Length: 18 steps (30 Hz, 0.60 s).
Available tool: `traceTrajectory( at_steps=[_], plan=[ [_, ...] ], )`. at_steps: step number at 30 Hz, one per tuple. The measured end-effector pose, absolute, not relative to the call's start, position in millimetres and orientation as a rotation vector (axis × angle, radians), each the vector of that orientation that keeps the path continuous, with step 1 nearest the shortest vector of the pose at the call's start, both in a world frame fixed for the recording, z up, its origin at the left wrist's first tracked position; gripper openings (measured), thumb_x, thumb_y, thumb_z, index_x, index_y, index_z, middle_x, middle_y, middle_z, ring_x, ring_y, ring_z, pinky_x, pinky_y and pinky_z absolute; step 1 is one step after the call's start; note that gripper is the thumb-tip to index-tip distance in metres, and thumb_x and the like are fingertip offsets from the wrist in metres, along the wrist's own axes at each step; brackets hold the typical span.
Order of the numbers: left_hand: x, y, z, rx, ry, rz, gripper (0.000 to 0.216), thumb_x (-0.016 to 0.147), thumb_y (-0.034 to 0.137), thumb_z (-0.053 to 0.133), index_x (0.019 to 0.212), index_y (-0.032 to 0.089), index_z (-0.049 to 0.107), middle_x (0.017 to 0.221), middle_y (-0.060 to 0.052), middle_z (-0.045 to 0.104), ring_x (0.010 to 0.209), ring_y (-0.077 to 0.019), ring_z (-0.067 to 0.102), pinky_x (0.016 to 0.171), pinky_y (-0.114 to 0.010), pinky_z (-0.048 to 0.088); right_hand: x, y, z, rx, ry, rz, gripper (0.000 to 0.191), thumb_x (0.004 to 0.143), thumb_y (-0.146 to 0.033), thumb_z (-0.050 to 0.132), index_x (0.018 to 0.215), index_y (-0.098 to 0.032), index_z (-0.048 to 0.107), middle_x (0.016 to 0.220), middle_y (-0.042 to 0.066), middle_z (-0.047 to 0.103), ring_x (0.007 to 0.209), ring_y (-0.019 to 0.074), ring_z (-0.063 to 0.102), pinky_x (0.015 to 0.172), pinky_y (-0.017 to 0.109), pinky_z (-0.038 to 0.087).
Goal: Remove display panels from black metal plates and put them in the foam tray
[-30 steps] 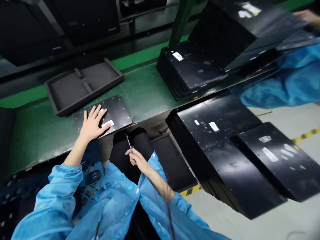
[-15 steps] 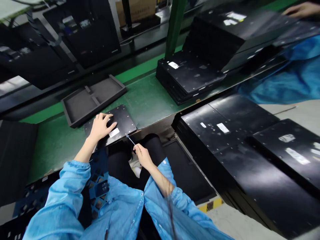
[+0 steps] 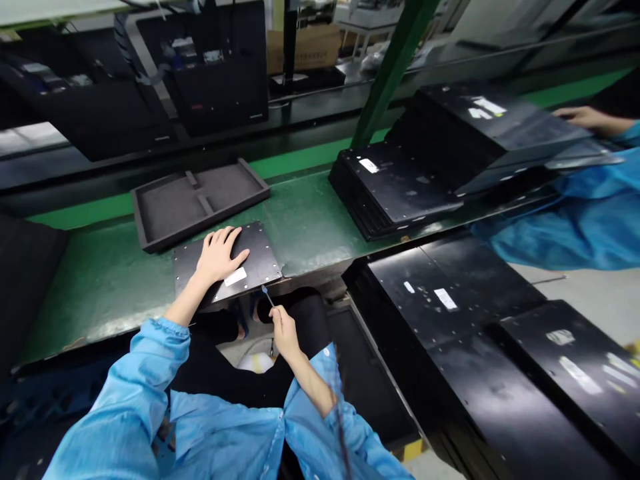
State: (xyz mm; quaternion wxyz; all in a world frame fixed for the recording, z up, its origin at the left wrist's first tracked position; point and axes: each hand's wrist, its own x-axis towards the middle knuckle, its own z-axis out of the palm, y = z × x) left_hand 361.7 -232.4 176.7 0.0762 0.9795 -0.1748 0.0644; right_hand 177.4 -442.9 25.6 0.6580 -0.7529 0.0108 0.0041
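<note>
the person's l hand point(image 3: 217, 257) lies spread, gripping nothing, on 1 blk panel point(image 3: 260, 250) at the near edge of the green bench point(image 3: 305, 220), while the r hand point(image 3: 285, 330) grasps 1 thin tool point(image 3: 269, 298) w/ its tip by the panel's near edge, 1 dk tray point(image 3: 227, 183) on the far side & 1 blk stack point(image 3: 400, 190) to the right.

A cardboard box point(image 3: 317, 47) sits in the background, left of a green post point(image 3: 394, 72).

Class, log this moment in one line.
left hand: on black panel; right hand: holding thin tool near panel edge; panel: on green bench
</note>
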Motion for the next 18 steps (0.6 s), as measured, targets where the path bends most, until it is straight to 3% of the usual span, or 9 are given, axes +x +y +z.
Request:
traceTrajectory(
  at_steps=[6, 12, 18],
  plan=[
    [361.6, -230.9, 174.3, 2.933, -0.548, 0.197, 0.076, 0.107, 0.066, 0.039, 0.169, 0.023, 0.045, 0.170, -0.015, 0.049, 0.156, -0.0373, 0.043, 0.131, -0.056, 0.025, 168.2, -440.5, 28.9, -1.762, 0.038, 0.069, 0.045, 0.114, -0.059, 0.031, 0.094, -0.027, 0.056, 0.083, 0.002, 0.059, 0.075, 0.0219, 0.055, 0.076, 0.034, 0.041],
    [362.0, -227.8, 172.0, 2.894, -0.604, 0.192, 0.075, 0.107, 0.067, 0.040, 0.169, 0.024, 0.046, 0.169, -0.016, 0.049, 0.158, -0.0361, 0.042, 0.132, -0.056, 0.025, 161.2, -460.9, 68.8, -1.910, 0.036, 0.194, 0.043, 0.115, -0.057, 0.033, 0.087, -0.028, 0.048, 0.074, 0.000, 0.053, 0.066, 0.0223, 0.049, 0.068, 0.034, 0.032],
    [359.1, -227.0, 171.7, 2.858, -0.598, 0.136, 0.080, 0.106, 0.066, 0.047, 0.170, 0.019, 0.043, 0.176, -0.020, 0.039, 0.164, -0.0383, 0.034, 0.137, -0.059, 0.018, 175.2, -489.8, 129.0, -2.464, 0.041, 0.326, 0.039, 0.116, -0.050, 0.037, 0.092, -0.028, 0.059, 0.069, 0.003, 0.060, 0.059, 0.0221, 0.057, 0.061, 0.033, 0.029]
  ],
)
